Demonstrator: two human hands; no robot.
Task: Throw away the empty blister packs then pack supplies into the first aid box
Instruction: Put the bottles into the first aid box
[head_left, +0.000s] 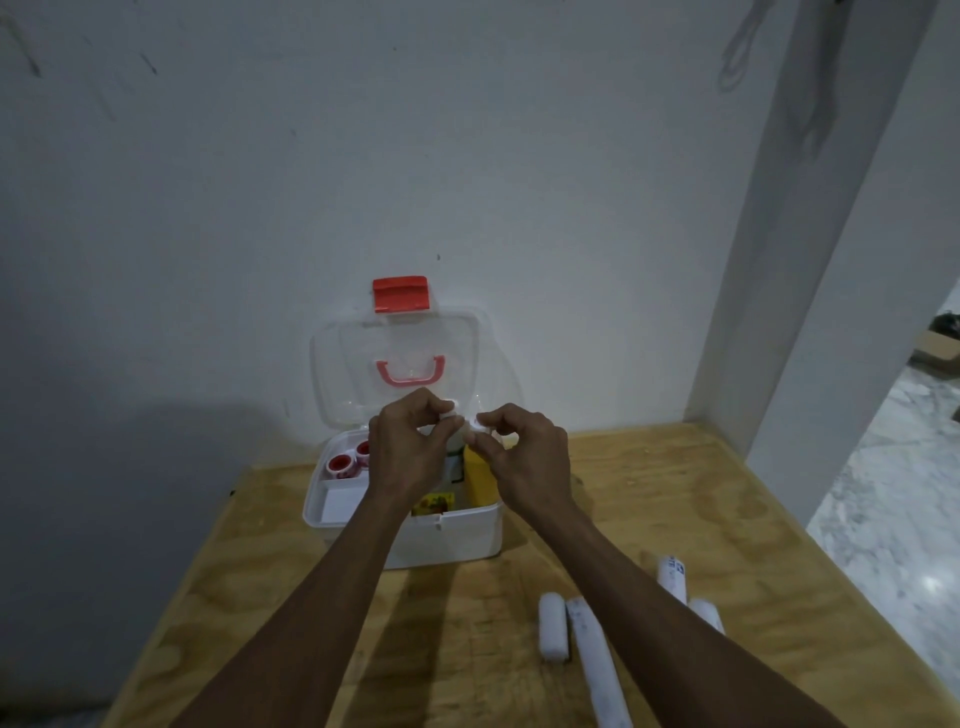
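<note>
A white first aid box (457, 535) stands open against the wall, its clear lid (340, 364) with a red latch upright. Both hands hover over the box. My left hand (408, 447) pinches the white cap of a bottle (453, 457) standing in the box. My right hand (530, 457) pinches a second white cap (478, 423) above a yellow bottle (480, 480). Two red-and-white tape rolls (345, 464) lie in the tray at the back left of the box. A yellow and red packet (432, 504) sits near its front wall.
White bandage rolls (551, 626) and wrapped long rolls (595, 670) lie on the plywood table (260, 571) at the front right, some behind my right forearm. A white pillar (810, 260) rises at the right, marble floor beyond it. The table's left edge drops off near the box.
</note>
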